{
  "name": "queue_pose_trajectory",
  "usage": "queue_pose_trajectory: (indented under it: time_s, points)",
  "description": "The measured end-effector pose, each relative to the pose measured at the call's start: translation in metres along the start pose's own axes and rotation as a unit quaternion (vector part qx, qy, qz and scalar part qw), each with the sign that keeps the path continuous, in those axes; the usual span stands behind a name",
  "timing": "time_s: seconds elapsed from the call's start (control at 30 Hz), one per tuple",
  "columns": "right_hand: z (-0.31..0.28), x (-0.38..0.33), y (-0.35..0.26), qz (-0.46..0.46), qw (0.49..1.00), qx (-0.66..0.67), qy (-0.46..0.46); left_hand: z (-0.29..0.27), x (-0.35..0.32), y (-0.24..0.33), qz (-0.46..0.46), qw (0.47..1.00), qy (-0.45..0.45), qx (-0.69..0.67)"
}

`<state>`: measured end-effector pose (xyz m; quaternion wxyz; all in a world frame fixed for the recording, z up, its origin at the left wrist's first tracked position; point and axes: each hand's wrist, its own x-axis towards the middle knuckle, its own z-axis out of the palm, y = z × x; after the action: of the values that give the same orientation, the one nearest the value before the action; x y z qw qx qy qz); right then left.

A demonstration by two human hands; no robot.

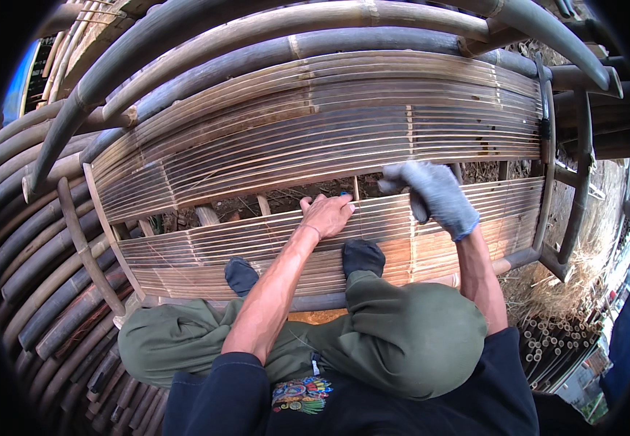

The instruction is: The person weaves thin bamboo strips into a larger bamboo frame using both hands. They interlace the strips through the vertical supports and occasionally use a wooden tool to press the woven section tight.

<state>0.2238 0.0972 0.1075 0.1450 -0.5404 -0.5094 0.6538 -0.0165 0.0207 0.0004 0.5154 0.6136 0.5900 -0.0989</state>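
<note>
Soft daylight, sharp, fisheye-bent edges

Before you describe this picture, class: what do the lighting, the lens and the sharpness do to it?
Head view: fisheye bends the bamboo slats into arcs; a black rim frames the picture; soft even daylight, no glare; the bare left hand and gloved right hand are sharp; the far right edge is smeared.

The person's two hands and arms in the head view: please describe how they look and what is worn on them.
The left hand is bare, without a glove. The right hand wears a grey knitted work glove with a blue cuff edge. Both forearms are bare. Dark navy sleeves, pushed up, cover the upper arms near the lower edge.
</note>
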Motion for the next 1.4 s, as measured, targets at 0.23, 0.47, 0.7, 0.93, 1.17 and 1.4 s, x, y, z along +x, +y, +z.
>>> queue_pose_trajectory:
  time_s: [0.23, 0.47, 0.7, 0.93, 1.17, 1.4]
  points:
    - [0.091, -0.031, 0.067, -0.232, 0.895, -0.347, -0.156, -0.003, -0.001, 0.005, 0.013, 0.999, -0.031, 0.027]
    - [0.061, -0.071, 0.086, -0.043, 0.96, -0.23, -0.156, 0.001, -0.007, 0.002, 0.005, 1.0, 0.011, 0.019]
    - [0.057, -0.082, 0.089, -0.186, 0.951, -0.246, -0.006, 0.003, -0.012, -0.01, 0.048, 0.986, 0.14, -0.072]
    - [-0.077, -0.141, 0.196, 0.186, 0.85, 0.391, 0.299, -0.046, -0.096, -0.074, 0.131, 0.923, 0.327, 0.154]
    - [-0.198, -0.229, 0.231, 0.119, 0.688, -0.574, 0.428, -0.065, -0.119, -0.111, 0.272, 0.885, 0.117, 0.359]
    - [0.068, -0.068, 0.109, -0.139, 0.933, -0.228, 0.24, -0.078, -0.095, -0.128, 0.358, 0.82, 0.033, 0.445]
